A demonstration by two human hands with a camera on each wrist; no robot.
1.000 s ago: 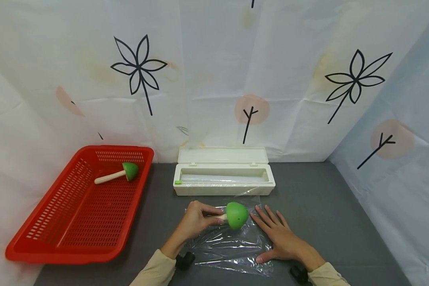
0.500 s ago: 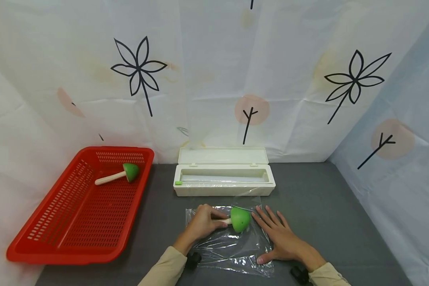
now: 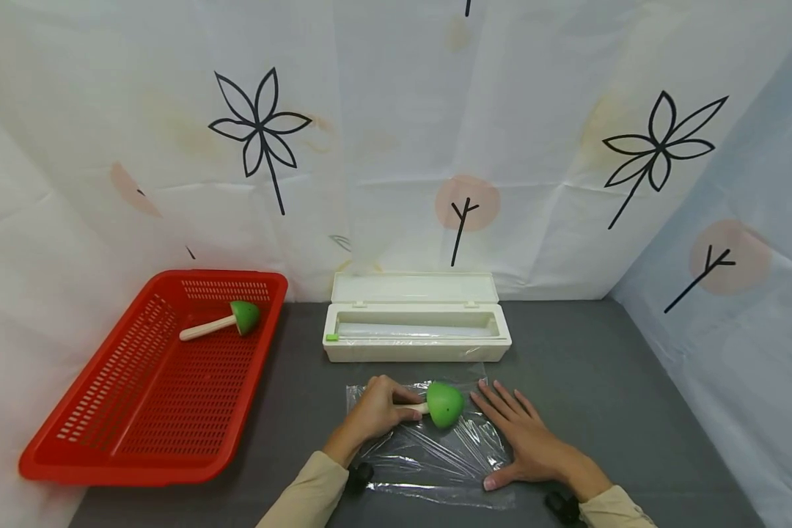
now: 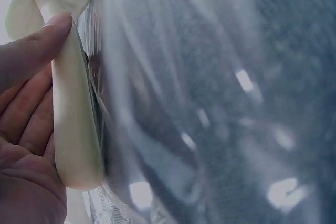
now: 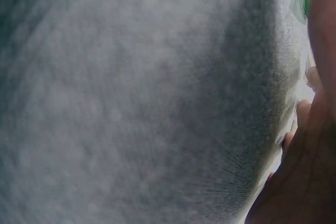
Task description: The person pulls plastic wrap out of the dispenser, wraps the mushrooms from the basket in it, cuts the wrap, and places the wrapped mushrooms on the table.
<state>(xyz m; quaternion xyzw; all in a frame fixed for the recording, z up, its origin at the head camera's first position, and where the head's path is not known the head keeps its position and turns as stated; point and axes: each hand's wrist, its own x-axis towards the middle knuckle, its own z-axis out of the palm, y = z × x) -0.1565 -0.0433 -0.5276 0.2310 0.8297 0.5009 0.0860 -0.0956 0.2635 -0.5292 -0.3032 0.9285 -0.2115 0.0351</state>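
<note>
Compared with a second ago, we see the person's left hand a little further right and apparently lower, bringing along a mushroom-shaped object with a green domed cap and a pale stem, its cap now turned more to the right. That hand pinches the stem: the left wrist view shows the thumb on it near the cap, with the stem's rounded end running down along the palm. For the work in hand, we judge that this sets the object over the upper part of a clear, crinkled sheet of plastic film, not yet let go; whether it touches the film, we cannot tell. Meanwhile the right hand has stayed where it was, fingers straight and spread, over the film's right edge, seemingly keeping it flat on the dark grey table. Just beyond the film we find a long white plastic box with its lid raised, and well to the left a red perforated plastic basket with a second green-capped object lying in it.
</note>
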